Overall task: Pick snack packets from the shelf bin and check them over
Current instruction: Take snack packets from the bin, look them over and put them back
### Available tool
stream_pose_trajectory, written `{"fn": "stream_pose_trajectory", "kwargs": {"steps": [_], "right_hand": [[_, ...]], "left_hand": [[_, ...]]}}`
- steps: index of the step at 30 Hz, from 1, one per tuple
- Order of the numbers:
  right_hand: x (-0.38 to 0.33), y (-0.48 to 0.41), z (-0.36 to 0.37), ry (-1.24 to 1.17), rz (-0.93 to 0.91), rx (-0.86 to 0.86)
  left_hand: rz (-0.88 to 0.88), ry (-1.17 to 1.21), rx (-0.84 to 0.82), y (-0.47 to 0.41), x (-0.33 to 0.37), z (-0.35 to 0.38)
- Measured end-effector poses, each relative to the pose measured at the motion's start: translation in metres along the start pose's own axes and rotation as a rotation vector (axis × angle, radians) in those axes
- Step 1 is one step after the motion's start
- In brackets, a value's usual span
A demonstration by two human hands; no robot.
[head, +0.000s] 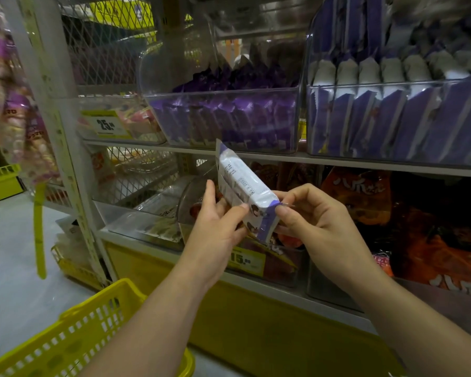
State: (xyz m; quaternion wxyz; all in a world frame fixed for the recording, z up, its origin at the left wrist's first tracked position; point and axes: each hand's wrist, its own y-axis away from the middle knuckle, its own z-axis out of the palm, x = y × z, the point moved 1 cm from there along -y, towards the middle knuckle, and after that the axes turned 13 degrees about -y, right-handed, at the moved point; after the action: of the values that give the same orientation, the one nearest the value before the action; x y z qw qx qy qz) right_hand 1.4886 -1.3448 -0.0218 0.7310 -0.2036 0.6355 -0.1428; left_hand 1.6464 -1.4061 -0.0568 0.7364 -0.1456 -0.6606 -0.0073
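Yellow basket (74, 336) low left. My left hand (218, 221) pinches packet (245, 191) at long edge; my right hand (310, 213) pinches purple end seal. Packet tilted, white printed back toward me, below purple bin (220, 115). I judge: hold light, turn slowly, read print, check seals.

this is a shop, a snack aisle by the look of it. metal shelves (365, 163) carry clear plastic bins (229, 121) packed with rows of identical purple packets (256, 118) and purple-and-white ones (378, 123). yellow price tags sit at the shelf fronts, one reading 25 (105, 124) and one reading 15 (246, 261). orange snack bags (365, 197) fill the lower shelf. bagged goods hang from a strip (14, 110) at the left, wire mesh (101, 44) backs the rack, and a yellow shopping basket (74, 341) sits low in the foreground.
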Motion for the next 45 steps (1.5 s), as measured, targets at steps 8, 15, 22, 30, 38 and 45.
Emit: {"fn": "stream_pose_trajectory", "kwargs": {"steps": [8, 15, 22, 30, 38, 45], "right_hand": [[0.001, 0.002, 0.001, 0.050, 0.006, -0.057], [0.000, 0.001, 0.001, -0.048, 0.071, -0.048], [0.006, 0.000, -0.003, -0.199, 0.164, -0.051], [0.008, -0.003, -0.005, -0.364, 0.218, -0.040], [0.007, -0.007, -0.008, -0.618, 0.262, 0.134], [0.015, -0.008, -0.009, -0.612, 0.264, 0.241]], "left_hand": [[-0.037, -0.066, 0.007, 0.001, -0.001, 0.003], [-0.144, 0.109, 0.066, 0.001, 0.003, -0.002], [-0.229, 0.305, 0.014, 0.003, 0.006, -0.014], [-0.249, 0.376, -0.028, 0.006, 0.012, -0.016], [-0.061, 0.042, -0.103, 0.011, 0.023, -0.017], [0.056, 0.026, -0.110, 0.014, 0.028, -0.016]]}}
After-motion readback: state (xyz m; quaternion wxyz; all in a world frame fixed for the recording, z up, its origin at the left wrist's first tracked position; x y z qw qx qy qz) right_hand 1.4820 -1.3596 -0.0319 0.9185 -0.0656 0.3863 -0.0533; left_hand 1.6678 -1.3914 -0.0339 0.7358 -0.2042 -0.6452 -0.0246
